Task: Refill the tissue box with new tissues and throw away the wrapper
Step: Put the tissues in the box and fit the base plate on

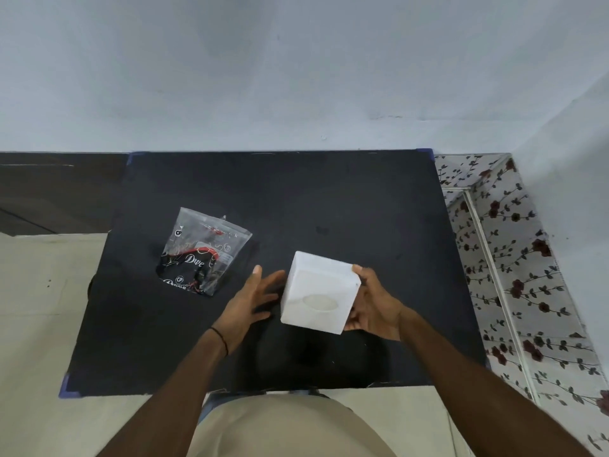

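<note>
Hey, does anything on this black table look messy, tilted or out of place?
Only the plastic wrapper: it lies crumpled and askew on the table, apart from both hands. The right hand holds the white tissue box tilted; nothing looks spilled.

White tissue box [321,293] tilted; clear wrapper [201,252] left.

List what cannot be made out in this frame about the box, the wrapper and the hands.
- White cube-shaped tissue box, head view: its contents are hidden by its own walls and the pale oval opening.
- Clear crumpled plastic wrapper: small print is too small to read.
- Right hand: its fingers are hidden behind the box.
- Left hand: contact with the box is unclear.
</note>
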